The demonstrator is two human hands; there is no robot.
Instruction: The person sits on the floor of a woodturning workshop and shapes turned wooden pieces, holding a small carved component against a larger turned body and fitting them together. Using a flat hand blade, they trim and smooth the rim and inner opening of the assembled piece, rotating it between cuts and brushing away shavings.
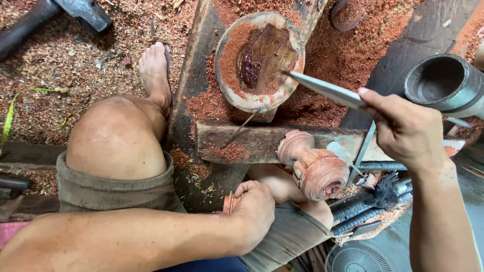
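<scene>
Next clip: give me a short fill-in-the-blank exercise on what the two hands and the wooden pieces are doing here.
1. The right hand holds a long metal ____ whose tip points at the round wooden bowl.
2. The left hand grips a small reddish wooden piece beside the person's ____.
3. The ground around the bare foot is covered with reddish ____.
4. The carved turned piece lies ____ the two hands.

Missing words: chisel; knee; sawdust; between
</scene>
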